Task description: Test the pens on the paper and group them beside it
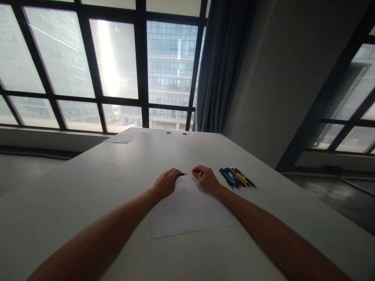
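The left hand (166, 182) and the right hand (206, 178) lay on the far edge of a white sheet of paper (190, 212), near each other, with a thin dark pen (182, 174) bridging the gap between them. The pen's long axis ran almost level from nine o'clock to three o'clock, its dark body toward the left hand and a lighter, slimmer end toward the right. Which end was the tip was too small to tell.

At about three o'clock from the right hand, a little apart from it, a bundle of coloured pens (236, 177) lay side by side on the tabletop (88, 203), their long axes slanting from eleven o'clock to five o'clock. At eleven o'clock, well apart at the tabletop's far edge, lay more loose papers (129, 135), and two small dark holes (176, 133) sat at twelve o'clock near that edge. Nothing stood between the hands and the pen bundle.

The left hand was curled, its fingers pinched closed on the dark end of the pen. The right hand was likewise curled, fingertips closed on the lighter end. Both forearms rested on the tabletop, the wrists over the sheet.
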A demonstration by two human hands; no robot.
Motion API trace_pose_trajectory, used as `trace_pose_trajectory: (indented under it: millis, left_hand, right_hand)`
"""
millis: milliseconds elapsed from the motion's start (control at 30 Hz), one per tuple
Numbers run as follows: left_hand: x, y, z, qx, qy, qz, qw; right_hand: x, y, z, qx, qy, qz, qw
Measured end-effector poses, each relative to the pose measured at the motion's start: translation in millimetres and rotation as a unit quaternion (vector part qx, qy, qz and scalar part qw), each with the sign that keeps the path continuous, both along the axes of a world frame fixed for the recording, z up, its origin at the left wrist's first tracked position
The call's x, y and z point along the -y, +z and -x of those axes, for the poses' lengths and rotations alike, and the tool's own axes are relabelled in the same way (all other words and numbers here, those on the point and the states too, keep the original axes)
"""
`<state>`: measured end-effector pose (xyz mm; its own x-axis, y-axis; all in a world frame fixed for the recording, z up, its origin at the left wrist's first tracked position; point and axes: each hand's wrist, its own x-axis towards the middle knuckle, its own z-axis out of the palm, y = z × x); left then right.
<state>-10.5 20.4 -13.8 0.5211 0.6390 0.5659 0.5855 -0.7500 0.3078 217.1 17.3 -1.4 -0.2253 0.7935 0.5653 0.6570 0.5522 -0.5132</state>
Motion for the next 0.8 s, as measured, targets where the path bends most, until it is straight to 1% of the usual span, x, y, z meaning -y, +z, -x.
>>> trace_pose_trajectory:
  millis: [67, 167, 400, 600, 800]
  left_hand:
    - [-1, -0.8, 0, 0.008, -0.005, 0.002, 1.000]
    - [-2, -1.7, 0, 0.018, -0.011, 0.004, 1.000]
    - [-2, -3.3, 0, 0.021, -0.029, 0.010, 0.999]
    - [-3, -4.3, 0, 0.025, -0.041, 0.008, 0.999]
    - [-1, -1.6, 1, 0.026, -0.044, 0.011, 0.999]
  right_hand:
    - [4, 0.7, 6, -0.018, 0.017, -0.015, 1.000]
    - [7, 0.9, 11, -0.028, 0.024, -0.030, 0.999]
    - [12, -0.6, 18, -0.017, 0.046, -0.040, 0.998]
    - [14, -1.3, 22, -0.031, 0.035, -0.066, 0.997]
    - [15, -1.1, 21, -0.025, 0.009, -0.071, 0.997]
